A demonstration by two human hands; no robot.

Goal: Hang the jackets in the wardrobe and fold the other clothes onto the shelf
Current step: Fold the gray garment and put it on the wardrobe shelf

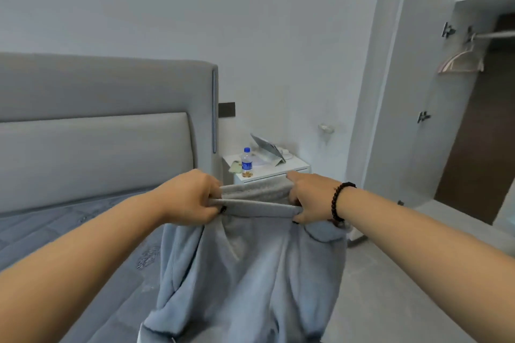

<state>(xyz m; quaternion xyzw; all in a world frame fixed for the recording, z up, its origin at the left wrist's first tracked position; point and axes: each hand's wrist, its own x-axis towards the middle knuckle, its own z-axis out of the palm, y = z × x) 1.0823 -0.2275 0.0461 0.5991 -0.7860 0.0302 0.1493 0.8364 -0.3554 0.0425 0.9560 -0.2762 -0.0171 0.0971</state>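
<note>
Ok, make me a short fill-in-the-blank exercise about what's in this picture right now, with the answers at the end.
1. Both hands, the left hand and the right hand, hold the grey garment by its ____.
2. A beaded ____ circles the right wrist.
3. The water bottle stands on the white ____.
4. An empty ____ hangs from the wardrobe rail.

Answers: waistband; bracelet; nightstand; hanger

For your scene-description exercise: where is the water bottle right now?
In the head view, the water bottle stands on the white nightstand, just right of the bed headboard, beyond both hands.
</note>
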